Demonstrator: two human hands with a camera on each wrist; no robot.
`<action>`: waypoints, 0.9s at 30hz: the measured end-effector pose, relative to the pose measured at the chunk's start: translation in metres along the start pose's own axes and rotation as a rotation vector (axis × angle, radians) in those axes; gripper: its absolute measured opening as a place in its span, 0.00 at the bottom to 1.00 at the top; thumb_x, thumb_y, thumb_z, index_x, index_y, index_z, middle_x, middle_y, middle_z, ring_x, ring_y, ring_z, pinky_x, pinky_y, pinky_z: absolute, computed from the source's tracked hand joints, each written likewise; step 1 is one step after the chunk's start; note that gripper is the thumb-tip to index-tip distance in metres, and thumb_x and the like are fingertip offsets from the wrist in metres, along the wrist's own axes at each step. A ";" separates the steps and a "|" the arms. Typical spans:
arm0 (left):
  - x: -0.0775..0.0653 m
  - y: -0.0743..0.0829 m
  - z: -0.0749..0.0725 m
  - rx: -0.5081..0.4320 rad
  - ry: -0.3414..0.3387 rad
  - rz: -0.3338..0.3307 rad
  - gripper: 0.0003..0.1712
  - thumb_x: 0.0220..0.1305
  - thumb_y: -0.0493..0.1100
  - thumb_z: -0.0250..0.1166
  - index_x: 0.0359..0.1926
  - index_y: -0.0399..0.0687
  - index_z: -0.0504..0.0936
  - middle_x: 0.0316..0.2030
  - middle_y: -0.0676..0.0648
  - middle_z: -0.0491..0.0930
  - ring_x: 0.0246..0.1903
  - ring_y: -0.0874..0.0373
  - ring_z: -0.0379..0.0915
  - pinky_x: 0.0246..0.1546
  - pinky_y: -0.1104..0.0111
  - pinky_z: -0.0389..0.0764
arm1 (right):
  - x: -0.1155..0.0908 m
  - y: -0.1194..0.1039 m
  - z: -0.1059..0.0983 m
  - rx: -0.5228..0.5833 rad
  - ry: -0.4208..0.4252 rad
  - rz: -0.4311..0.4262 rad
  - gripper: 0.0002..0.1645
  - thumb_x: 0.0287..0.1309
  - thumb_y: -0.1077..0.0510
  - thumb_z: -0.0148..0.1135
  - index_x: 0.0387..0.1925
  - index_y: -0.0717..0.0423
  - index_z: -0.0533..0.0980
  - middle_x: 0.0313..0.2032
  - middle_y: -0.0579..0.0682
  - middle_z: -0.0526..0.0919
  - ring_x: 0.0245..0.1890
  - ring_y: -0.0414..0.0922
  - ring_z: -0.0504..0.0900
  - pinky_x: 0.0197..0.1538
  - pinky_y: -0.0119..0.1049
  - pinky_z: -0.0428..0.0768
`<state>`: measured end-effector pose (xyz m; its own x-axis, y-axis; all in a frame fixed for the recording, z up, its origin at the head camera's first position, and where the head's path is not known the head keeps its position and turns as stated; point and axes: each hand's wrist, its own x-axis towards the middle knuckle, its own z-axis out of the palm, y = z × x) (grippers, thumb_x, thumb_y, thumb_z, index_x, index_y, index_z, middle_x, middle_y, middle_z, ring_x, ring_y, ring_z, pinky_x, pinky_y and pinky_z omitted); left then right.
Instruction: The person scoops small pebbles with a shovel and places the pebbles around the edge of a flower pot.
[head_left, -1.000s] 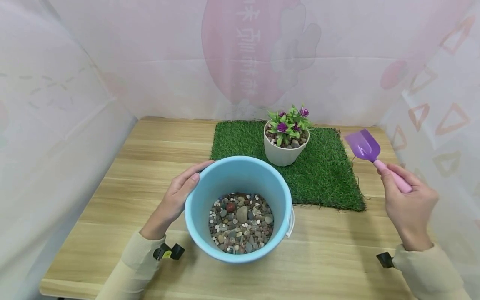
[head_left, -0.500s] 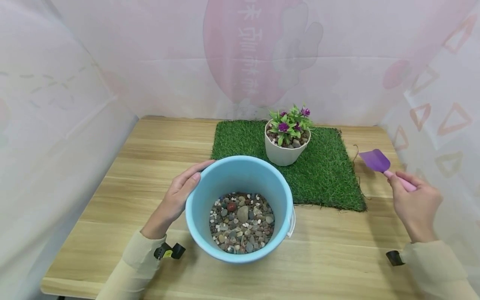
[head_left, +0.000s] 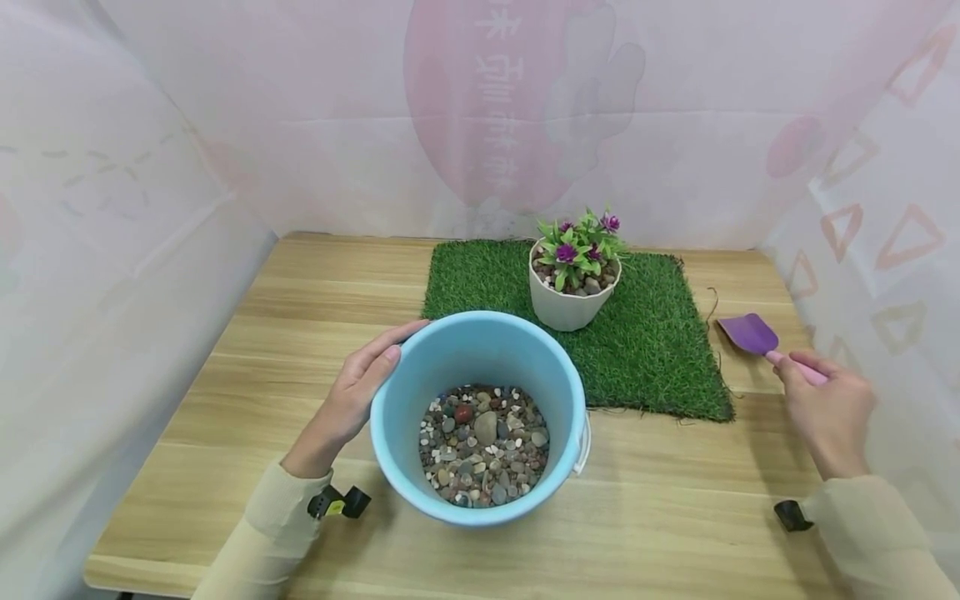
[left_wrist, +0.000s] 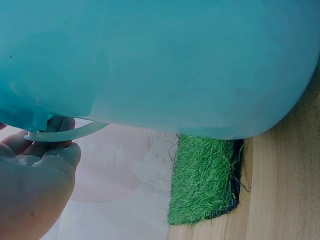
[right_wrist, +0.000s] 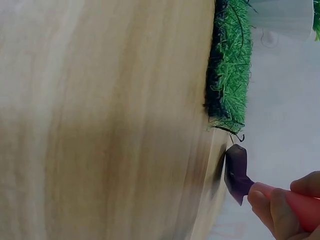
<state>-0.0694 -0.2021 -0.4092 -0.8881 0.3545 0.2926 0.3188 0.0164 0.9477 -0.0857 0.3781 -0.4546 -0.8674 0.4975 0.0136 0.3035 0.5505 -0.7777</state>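
Observation:
My left hand point(head_left: 356, 392) holds the light blue bucket point(head_left: 480, 321) at its left rim, with the thumb on the edge. Pebbles point(head_left: 483, 450) of mixed colours cover the bucket's bottom. In the left wrist view the fingers point(left_wrist: 62, 125) lie by the rim and the pale handle point(left_wrist: 70, 134). At the table's right side my right hand point(head_left: 831, 412) grips a small hand trowel point(head_left: 750, 335) by its pink handle point(head_left: 810, 373). The trowel's purple blade point(right_wrist: 236, 170) is low over the wood; whether it touches I cannot tell.
Green artificial turf point(head_left: 652, 358) lies behind the bucket on the wooden table point(head_left: 300, 325). On it stands a white pot point(head_left: 564, 308) with a purple-flowered plant point(head_left: 573, 250). Printed cloth point(head_left: 337, 158) walls off the back and both sides.
My right hand has moved slightly right, and the trowel blade has come down toward the table beside the turf. The left hand and bucket have stayed put.

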 end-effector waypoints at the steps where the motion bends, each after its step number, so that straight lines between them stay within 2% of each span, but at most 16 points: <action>1: 0.000 0.000 0.000 0.002 0.000 0.004 0.28 0.86 0.41 0.41 0.76 0.27 0.64 0.71 0.34 0.75 0.57 0.47 0.86 0.48 0.46 0.92 | 0.000 0.001 0.000 -0.017 -0.012 -0.002 0.29 0.71 0.46 0.64 0.64 0.61 0.81 0.28 0.14 0.82 0.29 0.11 0.73 0.27 0.13 0.79; 3: 0.000 0.000 0.000 0.001 0.001 0.004 0.28 0.86 0.41 0.42 0.76 0.26 0.64 0.71 0.34 0.74 0.58 0.48 0.86 0.48 0.47 0.92 | 0.001 0.003 -0.001 -0.066 -0.029 -0.020 0.30 0.72 0.45 0.63 0.64 0.61 0.81 0.37 0.31 0.90 0.31 0.12 0.71 0.28 0.13 0.79; 5: 0.000 0.001 0.000 0.004 0.002 0.001 0.28 0.86 0.41 0.42 0.76 0.26 0.63 0.71 0.35 0.74 0.58 0.48 0.86 0.49 0.47 0.92 | 0.002 0.005 -0.002 -0.125 -0.056 -0.043 0.31 0.73 0.43 0.62 0.65 0.61 0.80 0.48 0.52 0.91 0.31 0.16 0.71 0.26 0.16 0.80; 6: 0.000 0.001 0.000 0.006 0.002 -0.003 0.28 0.86 0.41 0.42 0.76 0.26 0.63 0.71 0.35 0.74 0.59 0.48 0.85 0.50 0.47 0.92 | 0.003 0.006 -0.002 -0.159 -0.069 -0.059 0.32 0.73 0.43 0.61 0.65 0.62 0.80 0.54 0.62 0.88 0.33 0.22 0.76 0.26 0.16 0.79; 8: 0.001 0.001 0.001 0.006 0.006 -0.013 0.29 0.86 0.42 0.42 0.76 0.26 0.63 0.72 0.36 0.74 0.59 0.48 0.85 0.50 0.48 0.92 | 0.004 0.009 -0.004 -0.217 -0.101 -0.093 0.35 0.73 0.40 0.61 0.64 0.64 0.79 0.57 0.71 0.84 0.37 0.39 0.85 0.25 0.19 0.77; 10: 0.000 0.001 0.000 0.012 0.009 -0.019 0.29 0.86 0.42 0.42 0.76 0.27 0.63 0.72 0.36 0.74 0.58 0.48 0.86 0.50 0.49 0.93 | 0.005 0.011 -0.005 -0.264 -0.145 -0.122 0.37 0.74 0.38 0.60 0.64 0.65 0.79 0.56 0.73 0.83 0.42 0.57 0.88 0.26 0.22 0.76; 12: 0.000 0.001 0.000 0.015 0.010 -0.021 0.29 0.86 0.42 0.42 0.76 0.27 0.63 0.71 0.36 0.75 0.58 0.49 0.86 0.49 0.49 0.93 | 0.005 0.013 -0.006 -0.305 -0.186 -0.153 0.36 0.74 0.38 0.61 0.62 0.67 0.79 0.56 0.74 0.83 0.51 0.70 0.84 0.34 0.30 0.82; 15: 0.001 0.001 -0.001 0.016 0.008 -0.022 0.29 0.86 0.42 0.42 0.76 0.27 0.63 0.71 0.37 0.75 0.58 0.49 0.86 0.49 0.49 0.93 | 0.005 0.015 -0.006 -0.349 -0.227 -0.184 0.33 0.75 0.43 0.62 0.61 0.69 0.80 0.54 0.76 0.83 0.46 0.69 0.85 0.33 0.42 0.85; 17: 0.001 0.001 -0.001 0.011 0.005 -0.023 0.29 0.86 0.42 0.42 0.76 0.26 0.63 0.71 0.37 0.76 0.58 0.49 0.86 0.49 0.49 0.93 | 0.004 0.016 -0.005 -0.366 -0.230 -0.198 0.31 0.75 0.45 0.62 0.60 0.70 0.80 0.53 0.76 0.83 0.46 0.71 0.85 0.36 0.51 0.85; 19: 0.002 0.001 -0.001 0.009 0.003 -0.023 0.29 0.86 0.42 0.42 0.76 0.27 0.63 0.71 0.38 0.76 0.58 0.50 0.86 0.50 0.49 0.93 | 0.004 0.016 -0.005 -0.378 -0.227 -0.210 0.32 0.74 0.45 0.63 0.60 0.70 0.80 0.52 0.76 0.84 0.43 0.68 0.85 0.33 0.47 0.83; 24: 0.001 0.001 -0.001 0.018 0.006 -0.012 0.28 0.86 0.42 0.42 0.77 0.31 0.65 0.71 0.39 0.75 0.60 0.50 0.85 0.52 0.50 0.92 | 0.003 0.014 -0.006 -0.400 -0.275 -0.218 0.34 0.72 0.45 0.65 0.60 0.73 0.78 0.55 0.75 0.83 0.51 0.74 0.82 0.46 0.65 0.83; 27: 0.000 0.000 0.000 0.020 0.002 -0.004 0.27 0.86 0.42 0.41 0.77 0.31 0.66 0.71 0.40 0.76 0.60 0.50 0.84 0.53 0.51 0.92 | 0.002 0.011 -0.008 -0.404 -0.304 -0.210 0.38 0.72 0.43 0.64 0.62 0.75 0.76 0.59 0.75 0.80 0.58 0.78 0.77 0.55 0.74 0.79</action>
<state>-0.0698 -0.2025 -0.4094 -0.8900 0.3522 0.2895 0.3220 0.0360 0.9461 -0.0807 0.3901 -0.4585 -0.9824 0.1659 -0.0859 0.1868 0.8609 -0.4733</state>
